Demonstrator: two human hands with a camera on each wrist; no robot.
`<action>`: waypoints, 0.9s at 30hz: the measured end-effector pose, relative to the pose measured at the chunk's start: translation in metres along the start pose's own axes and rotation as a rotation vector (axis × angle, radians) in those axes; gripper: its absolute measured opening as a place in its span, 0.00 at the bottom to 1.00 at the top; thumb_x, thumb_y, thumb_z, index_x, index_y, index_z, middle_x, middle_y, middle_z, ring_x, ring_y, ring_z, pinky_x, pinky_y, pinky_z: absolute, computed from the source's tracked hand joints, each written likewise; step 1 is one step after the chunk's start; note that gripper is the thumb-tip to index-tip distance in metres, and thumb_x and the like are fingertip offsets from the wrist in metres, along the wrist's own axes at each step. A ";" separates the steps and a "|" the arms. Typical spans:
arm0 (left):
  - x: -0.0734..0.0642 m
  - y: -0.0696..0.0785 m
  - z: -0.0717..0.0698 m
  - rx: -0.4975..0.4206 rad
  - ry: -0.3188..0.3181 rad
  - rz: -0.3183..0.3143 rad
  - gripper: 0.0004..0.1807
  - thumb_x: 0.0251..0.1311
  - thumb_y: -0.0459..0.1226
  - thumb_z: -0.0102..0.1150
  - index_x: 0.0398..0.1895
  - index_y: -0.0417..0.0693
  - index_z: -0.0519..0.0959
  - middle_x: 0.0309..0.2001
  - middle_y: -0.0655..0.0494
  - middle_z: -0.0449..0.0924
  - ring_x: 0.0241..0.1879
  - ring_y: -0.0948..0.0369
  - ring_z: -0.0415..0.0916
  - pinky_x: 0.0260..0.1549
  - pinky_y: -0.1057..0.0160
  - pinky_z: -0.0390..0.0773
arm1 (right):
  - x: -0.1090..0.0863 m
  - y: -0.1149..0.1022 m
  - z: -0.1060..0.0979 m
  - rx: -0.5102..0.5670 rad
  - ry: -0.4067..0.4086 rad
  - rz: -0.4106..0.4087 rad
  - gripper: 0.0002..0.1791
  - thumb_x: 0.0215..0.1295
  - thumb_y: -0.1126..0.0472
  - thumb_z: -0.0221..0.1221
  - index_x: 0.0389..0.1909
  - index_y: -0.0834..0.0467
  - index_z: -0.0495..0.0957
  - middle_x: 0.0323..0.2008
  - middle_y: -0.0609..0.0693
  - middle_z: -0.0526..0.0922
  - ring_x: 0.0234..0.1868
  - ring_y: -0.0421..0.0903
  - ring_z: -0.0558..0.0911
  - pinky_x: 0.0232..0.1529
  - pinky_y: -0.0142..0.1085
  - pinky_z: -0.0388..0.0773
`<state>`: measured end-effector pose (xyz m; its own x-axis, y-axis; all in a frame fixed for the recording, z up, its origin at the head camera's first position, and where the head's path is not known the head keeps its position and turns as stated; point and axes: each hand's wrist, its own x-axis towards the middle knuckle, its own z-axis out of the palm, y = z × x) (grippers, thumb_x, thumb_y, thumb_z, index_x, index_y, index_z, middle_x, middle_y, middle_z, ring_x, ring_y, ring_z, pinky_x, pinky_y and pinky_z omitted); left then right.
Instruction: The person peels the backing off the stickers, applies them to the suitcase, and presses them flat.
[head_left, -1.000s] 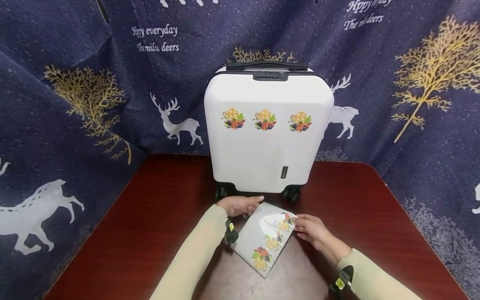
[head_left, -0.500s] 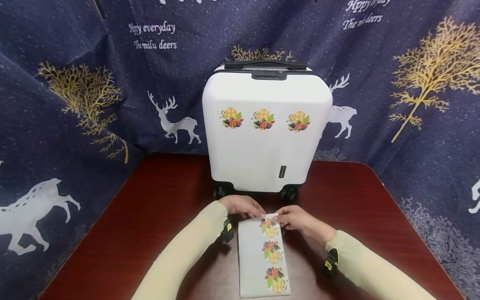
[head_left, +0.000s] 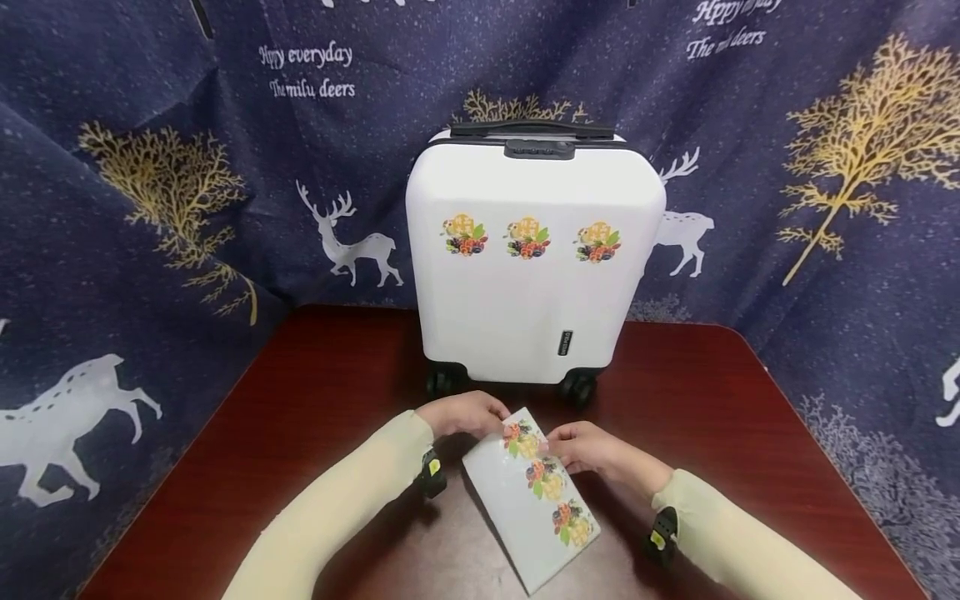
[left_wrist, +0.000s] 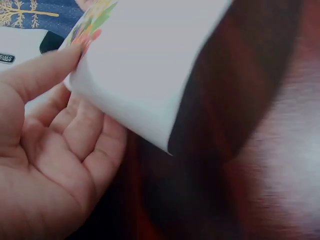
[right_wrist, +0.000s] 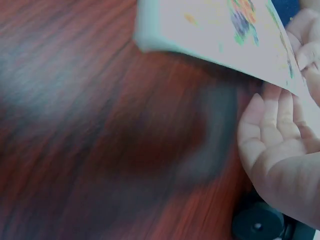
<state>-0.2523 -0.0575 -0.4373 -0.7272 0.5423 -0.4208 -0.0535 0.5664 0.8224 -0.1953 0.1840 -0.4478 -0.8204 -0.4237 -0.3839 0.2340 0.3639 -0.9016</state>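
Observation:
A white sheet of stickers [head_left: 517, 517], with three fruit pictures along one long side, tilts above the table in the head view. My left hand [head_left: 463, 414] pinches its far left edge; in the left wrist view the thumb lies on top and the fingers curl beneath. On the opposite long side, my right hand [head_left: 600, 450] pinches the edge beside the stickers, its fingers [right_wrist: 285, 117] under the sheet in the right wrist view. Behind both hands stands a white suitcase [head_left: 510, 308] bearing a row of three matching fruit stickers [head_left: 528, 239].
The suitcase stands upright on black wheels [head_left: 579, 387] at the back of a dark red wooden table [head_left: 330, 375]. A blue cloth [head_left: 337, 150] printed with white deer and golden trees hangs behind and at the sides.
The sheet turned upright in the head view, then swung so its near end points right. The right hand came inward to its far end, and is now a little down its right side.

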 end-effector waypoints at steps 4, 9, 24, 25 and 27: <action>-0.007 -0.013 0.003 -0.121 0.067 0.003 0.12 0.65 0.32 0.63 0.49 0.35 0.82 0.40 0.48 0.87 0.35 0.63 0.82 0.39 0.65 0.84 | -0.007 0.006 -0.007 -0.017 -0.039 0.001 0.14 0.70 0.59 0.62 0.45 0.68 0.82 0.30 0.43 0.86 0.31 0.37 0.82 0.35 0.30 0.82; -0.016 -0.024 0.009 -0.238 0.175 -0.003 0.15 0.67 0.32 0.61 0.53 0.32 0.80 0.44 0.44 0.87 0.37 0.63 0.82 0.44 0.61 0.87 | -0.015 0.016 -0.022 -0.013 -0.067 -0.007 0.15 0.71 0.58 0.61 0.47 0.68 0.81 0.32 0.43 0.87 0.33 0.37 0.83 0.35 0.31 0.82; -0.040 -0.048 0.017 -0.506 0.192 -0.019 0.20 0.64 0.29 0.57 0.58 0.29 0.73 0.40 0.51 0.88 0.37 0.63 0.84 0.46 0.61 0.85 | -0.017 0.018 -0.031 -0.114 0.168 0.067 0.14 0.66 0.61 0.64 0.46 0.67 0.81 0.27 0.42 0.83 0.29 0.39 0.76 0.28 0.29 0.70; -0.040 -0.050 0.015 -0.497 0.171 -0.012 0.21 0.63 0.29 0.57 0.59 0.28 0.73 0.40 0.51 0.88 0.37 0.64 0.84 0.46 0.61 0.85 | -0.016 0.018 -0.030 -0.132 0.180 0.066 0.14 0.65 0.61 0.65 0.46 0.67 0.82 0.26 0.42 0.83 0.28 0.40 0.75 0.26 0.29 0.68; -0.041 -0.053 0.013 -0.477 0.137 -0.005 0.22 0.62 0.29 0.57 0.59 0.28 0.72 0.40 0.51 0.87 0.37 0.64 0.84 0.46 0.61 0.85 | -0.014 0.016 -0.027 -0.166 0.206 0.063 0.14 0.63 0.62 0.66 0.45 0.67 0.83 0.25 0.42 0.82 0.27 0.40 0.74 0.24 0.28 0.65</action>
<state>-0.2110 -0.1018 -0.4685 -0.8077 0.4354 -0.3976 -0.3412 0.2048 0.9174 -0.1940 0.2184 -0.4516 -0.8998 -0.2240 -0.3744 0.2133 0.5228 -0.8253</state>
